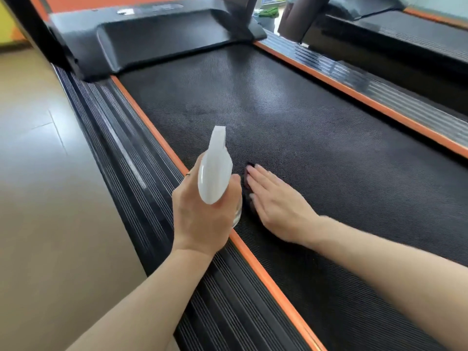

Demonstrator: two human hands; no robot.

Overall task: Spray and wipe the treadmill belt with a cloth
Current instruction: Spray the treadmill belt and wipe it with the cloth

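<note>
Head view: the treadmill belt (291, 117) fills mid-frame; lower centre, my left hand (200, 216) grips the spray bottle (215, 173), my right hand (276, 201) presses flat on the dark cloth (247, 182). I fear overspray wetting the side rail (121, 158).

Black textured belt (304, 138), orange edge strips (152, 127), white spray bottle (215, 173), dark cloth (247, 178).

1. The treadmill belt (291, 117) is black and textured, with a paler sheen patch toward its far middle.
2. An orange strip (152, 130) and a ribbed black side rail (109, 138) border each long edge.
3. A dark cloth (247, 173) lies flat on the belt near the left edge, pressed under the right hand (276, 201).
4. The treadmill stands on a tan tiled floor (38, 173).
</note>
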